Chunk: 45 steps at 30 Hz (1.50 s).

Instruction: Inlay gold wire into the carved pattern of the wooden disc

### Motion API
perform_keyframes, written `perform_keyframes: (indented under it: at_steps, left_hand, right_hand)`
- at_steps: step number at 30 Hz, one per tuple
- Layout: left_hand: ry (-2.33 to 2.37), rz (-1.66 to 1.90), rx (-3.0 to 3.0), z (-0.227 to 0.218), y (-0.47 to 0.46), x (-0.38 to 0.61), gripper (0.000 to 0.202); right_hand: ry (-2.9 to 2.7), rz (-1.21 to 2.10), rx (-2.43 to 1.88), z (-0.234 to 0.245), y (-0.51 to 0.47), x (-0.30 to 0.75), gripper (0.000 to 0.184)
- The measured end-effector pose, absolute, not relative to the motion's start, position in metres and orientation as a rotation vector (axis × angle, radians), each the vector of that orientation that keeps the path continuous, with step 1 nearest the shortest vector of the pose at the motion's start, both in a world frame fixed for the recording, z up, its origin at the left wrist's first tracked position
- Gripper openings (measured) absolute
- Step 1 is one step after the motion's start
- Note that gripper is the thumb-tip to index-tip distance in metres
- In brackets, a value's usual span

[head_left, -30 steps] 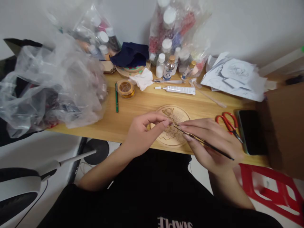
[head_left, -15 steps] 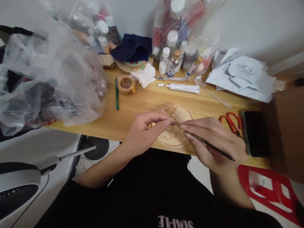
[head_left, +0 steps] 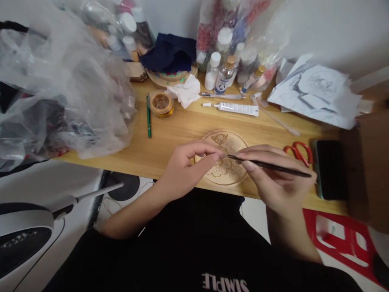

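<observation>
A round wooden disc [head_left: 231, 142] with a gold line pattern lies near the front edge of the wooden table [head_left: 179, 129]. My left hand [head_left: 185, 170] rests over the disc's left side, thumb and forefinger pinched at the pattern on something too small to name. My right hand [head_left: 273, 178] grips a thin black tool [head_left: 273, 167], held nearly level, its tip meeting the left fingertips above the disc.
Red scissors [head_left: 299, 151] and a black phone [head_left: 330, 168] lie right of the disc. Behind it are a white glue tube [head_left: 235, 108], a gold wire spool [head_left: 161, 103], a green pen [head_left: 148, 117], bottles [head_left: 223, 73], drawings [head_left: 316, 95]. Plastic bags [head_left: 63, 89] fill the left.
The black tool has swung from slanting down-right to nearly level. Both hands stay pinched together over the disc. The camera has tilted down a little.
</observation>
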State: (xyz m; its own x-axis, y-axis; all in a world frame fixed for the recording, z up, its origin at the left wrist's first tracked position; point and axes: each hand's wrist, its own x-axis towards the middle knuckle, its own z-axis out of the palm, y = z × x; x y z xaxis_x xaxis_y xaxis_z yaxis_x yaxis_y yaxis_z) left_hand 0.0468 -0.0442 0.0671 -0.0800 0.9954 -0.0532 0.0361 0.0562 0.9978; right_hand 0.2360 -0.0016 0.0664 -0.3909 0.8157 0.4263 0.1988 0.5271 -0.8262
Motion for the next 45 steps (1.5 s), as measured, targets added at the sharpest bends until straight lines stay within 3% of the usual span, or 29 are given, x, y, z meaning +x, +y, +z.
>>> perform_keyframes:
  at_steps: [10, 22, 35, 39, 45]
  left_hand:
    - [1.531, 1.222, 1.326, 0.044, -0.053, 0.035, 0.012]
    - [1.827, 1.195, 2.032, -0.008, -0.061, 0.023, 0.021]
    - [1.818, 1.166, 1.986, -0.013, -0.057, 0.023, 0.017]
    - [1.784, 1.153, 1.895, 0.000, -0.054, 0.020, 0.013]
    - [1.614, 0.863, 2.111, 0.030, -0.045, 0.010, 0.015]
  right_hand:
    - [-1.521, 1.259, -0.923, 0.037, 0.006, 0.231, 0.011]
    - [-1.611, 1.157, -1.242, 0.018, 0.013, 0.207, 0.005]
    - [-1.825, 1.060, -1.292, 0.019, 0.014, 0.197, 0.006]
    - [-1.990, 0.993, -1.096, 0.036, 0.007, 0.201, 0.014]
    - [-2.347, 0.679, -0.728, 0.059, 0.002, 0.210, 0.033]
